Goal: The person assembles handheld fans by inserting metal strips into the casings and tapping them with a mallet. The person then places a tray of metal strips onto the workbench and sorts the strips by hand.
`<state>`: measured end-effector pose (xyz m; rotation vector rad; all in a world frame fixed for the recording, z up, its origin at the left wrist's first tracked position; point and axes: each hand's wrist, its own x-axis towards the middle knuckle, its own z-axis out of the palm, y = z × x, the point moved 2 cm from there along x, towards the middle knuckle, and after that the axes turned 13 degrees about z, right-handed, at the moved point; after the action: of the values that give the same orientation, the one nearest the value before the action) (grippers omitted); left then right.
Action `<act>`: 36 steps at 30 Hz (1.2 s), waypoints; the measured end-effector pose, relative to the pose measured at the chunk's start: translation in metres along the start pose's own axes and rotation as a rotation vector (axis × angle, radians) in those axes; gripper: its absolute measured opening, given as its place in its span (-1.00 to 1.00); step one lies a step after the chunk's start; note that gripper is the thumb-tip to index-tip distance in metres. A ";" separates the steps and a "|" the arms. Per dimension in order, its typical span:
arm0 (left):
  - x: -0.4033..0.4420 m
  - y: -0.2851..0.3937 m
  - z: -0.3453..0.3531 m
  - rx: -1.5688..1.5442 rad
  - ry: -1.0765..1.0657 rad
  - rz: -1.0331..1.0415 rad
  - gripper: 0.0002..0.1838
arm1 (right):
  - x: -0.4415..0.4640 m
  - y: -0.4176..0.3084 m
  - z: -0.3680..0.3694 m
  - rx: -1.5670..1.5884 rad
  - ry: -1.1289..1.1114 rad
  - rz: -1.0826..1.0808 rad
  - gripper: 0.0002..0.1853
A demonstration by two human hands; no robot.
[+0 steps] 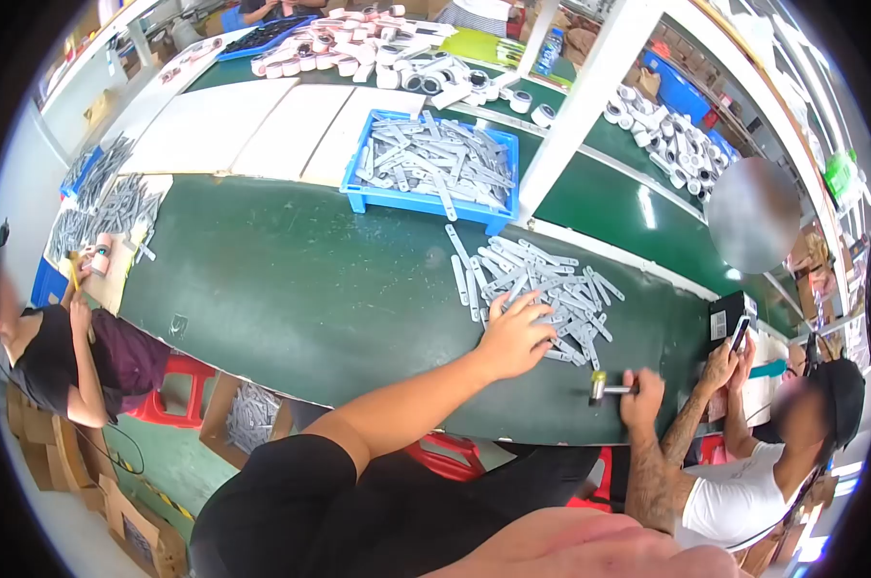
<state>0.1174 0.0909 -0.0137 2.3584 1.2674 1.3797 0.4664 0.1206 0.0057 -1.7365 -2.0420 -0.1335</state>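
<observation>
My left hand [517,335] lies palm down on the near left side of a pile of flat grey plastic strips [575,299]. Its fingers are apart and touch the strips; no strip is clearly gripped. To the right, my right hand [642,397] is closed around the handle of a small hammer [598,388], held near the table's front edge. The hammer's head is metal with a yellowish face, just below the pile. Behind the pile stands a blue crate [430,204] heaped with similar strips.
The green table [262,279] extends left, where a seated person [55,361] works beside more strips [98,212]. On my right a person in white [758,482] holds a phone [740,332] near a black box [731,316]. A white post [589,106] rises behind the crate.
</observation>
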 end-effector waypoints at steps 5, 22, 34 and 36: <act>0.005 -0.003 -0.003 0.038 0.148 0.017 -0.92 | 0.036 0.016 0.019 0.061 0.212 0.236 -0.63; 0.010 -0.005 0.001 -0.299 0.137 -0.123 -0.96 | 0.030 0.018 0.022 -0.150 0.245 0.383 -0.39; 0.011 -0.002 -0.002 -0.249 0.113 -0.117 -0.95 | 0.037 0.022 0.026 -0.039 0.157 0.361 -0.49; 0.009 -0.006 0.002 -0.290 0.119 -0.137 -0.94 | 0.037 0.022 0.022 -0.029 0.168 0.354 -0.50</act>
<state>0.1175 0.1015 -0.0117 1.9885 1.1423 1.5598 0.4770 0.1670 -0.0041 -2.0004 -1.5962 -0.1899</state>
